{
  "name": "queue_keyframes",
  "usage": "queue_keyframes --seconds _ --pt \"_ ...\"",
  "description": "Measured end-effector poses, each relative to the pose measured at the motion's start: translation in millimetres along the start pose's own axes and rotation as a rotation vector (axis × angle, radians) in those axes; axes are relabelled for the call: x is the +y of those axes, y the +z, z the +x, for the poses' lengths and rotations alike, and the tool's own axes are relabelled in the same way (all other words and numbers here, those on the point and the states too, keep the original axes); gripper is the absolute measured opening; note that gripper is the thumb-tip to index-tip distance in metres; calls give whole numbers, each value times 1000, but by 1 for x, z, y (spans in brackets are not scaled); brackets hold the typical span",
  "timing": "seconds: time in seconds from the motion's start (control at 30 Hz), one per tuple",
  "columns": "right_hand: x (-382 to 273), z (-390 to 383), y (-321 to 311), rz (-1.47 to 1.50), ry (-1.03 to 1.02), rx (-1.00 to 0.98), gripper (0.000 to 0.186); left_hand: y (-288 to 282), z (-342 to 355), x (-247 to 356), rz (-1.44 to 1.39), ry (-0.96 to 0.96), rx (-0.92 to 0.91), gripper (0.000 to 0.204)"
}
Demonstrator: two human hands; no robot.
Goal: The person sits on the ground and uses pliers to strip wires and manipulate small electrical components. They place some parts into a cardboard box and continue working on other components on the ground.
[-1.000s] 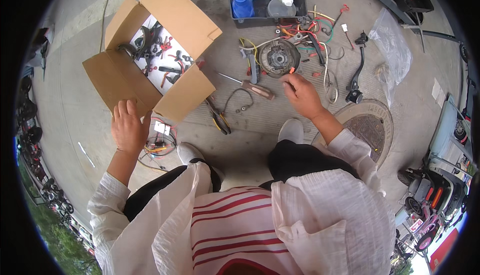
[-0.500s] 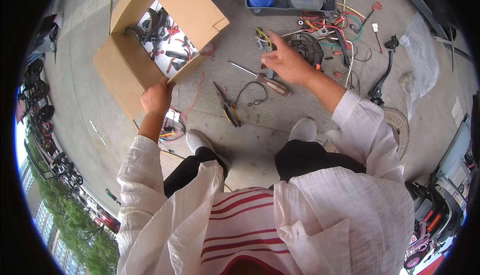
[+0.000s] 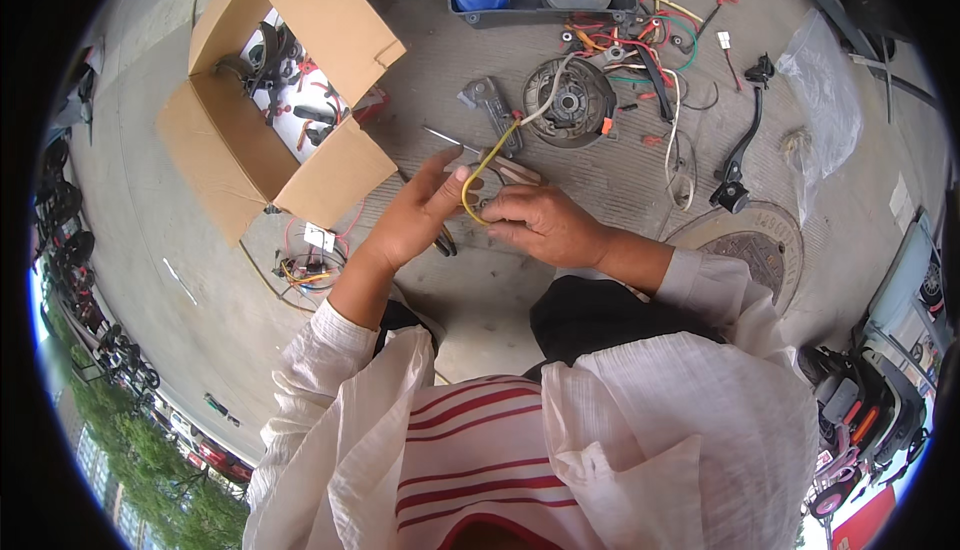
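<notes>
My right hand [image 3: 545, 225] pinches the lower end of a yellow-sheathed wire [image 3: 492, 153]. The wire curves up to a round motor-hub or brake-like metal part [image 3: 570, 102] lying on the ground. Beside the bend of the wire is my left hand [image 3: 420, 208], thumb and fingers apart, with nothing seen gripped; whether it touches the wire is unclear. Behind both hands lies a screwdriver [image 3: 515, 169], partly covered. Pliers [image 3: 446, 242] show only in part beneath my left hand. A grey metal bracket-like piece [image 3: 494, 115] rests left of the round part.
An open cardboard box [image 3: 225, 135] with loose parts stands at the left. At the back, a black tray [image 3: 625, 0] carries bottles. Tangled wires [image 3: 655, 50], a black lever [image 3: 740, 155], a plastic bag [image 3: 825, 100] and a manhole cover [image 3: 750, 255] are to the right.
My left hand has let go of the box flap, which has folded outward, and moved right. My right hand has come down nearer, drawing out the yellow wire. The round part is now uncovered.
</notes>
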State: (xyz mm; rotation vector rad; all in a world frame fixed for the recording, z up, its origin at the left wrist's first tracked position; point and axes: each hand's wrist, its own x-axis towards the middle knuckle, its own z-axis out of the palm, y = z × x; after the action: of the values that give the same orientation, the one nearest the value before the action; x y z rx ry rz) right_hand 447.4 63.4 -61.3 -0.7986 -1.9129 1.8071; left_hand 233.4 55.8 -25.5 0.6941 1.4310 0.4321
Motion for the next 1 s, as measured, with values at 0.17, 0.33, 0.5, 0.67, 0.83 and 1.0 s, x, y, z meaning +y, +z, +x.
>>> queue_keyframes --seconds 0.17,0.33,0.5,0.67,0.83,1.0 --pt "0 -18 -5 -172 22 -128 22 15 8 10 -659 -138 -243 45" --pt "1 -35 -30 -60 71 204 15 15 13 5 -226 -192 -161 34" --pt "31 -53 -99 222 460 904 19 3 20 -26 -68 -318 -136 34" --pt "101 -47 -137 -902 507 896 25 4 14 -79 29 -352 -156 33" --pt "92 -43 -151 -356 835 608 28 4 13 -76 523 44 -25 36" --pt "54 -75 -138 688 691 563 28 -14 17 -49 395 52 52 37"
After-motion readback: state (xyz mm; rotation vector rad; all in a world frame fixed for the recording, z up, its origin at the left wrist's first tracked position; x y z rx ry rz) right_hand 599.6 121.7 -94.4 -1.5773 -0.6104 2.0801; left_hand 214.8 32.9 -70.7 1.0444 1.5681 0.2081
